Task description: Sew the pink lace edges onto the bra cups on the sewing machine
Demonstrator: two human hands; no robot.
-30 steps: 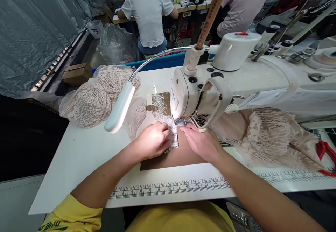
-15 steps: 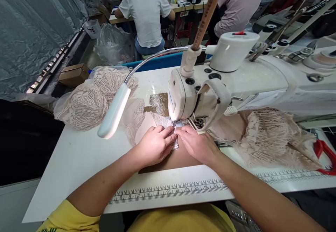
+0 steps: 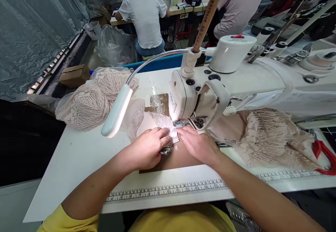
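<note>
A white sewing machine (image 3: 236, 81) stands on the white table (image 3: 78, 155). A small piece of pale lace (image 3: 168, 128) lies under its presser foot (image 3: 181, 122). My left hand (image 3: 148, 148) pinches the near end of this lace, its fingers curled and pressed down on it. My right hand (image 3: 199, 144) lies flat beside it on the right, fingers stretched toward the foot and touching the lace edge. Both hands rest over a brown sheet (image 3: 181, 158) on the table.
A heap of lace pieces (image 3: 91, 99) lies at the left, another (image 3: 265, 137) at the right under the machine arm. A gooseneck lamp (image 3: 117, 111) hangs above the table. Red scissors (image 3: 324, 153) lie far right. A printed ruler (image 3: 170, 188) runs along the front edge. Two people sit at machines behind.
My left hand has drawn slightly back toward me with the lace end, while more lace now shows in front of the presser foot. My right hand has barely shifted.
</note>
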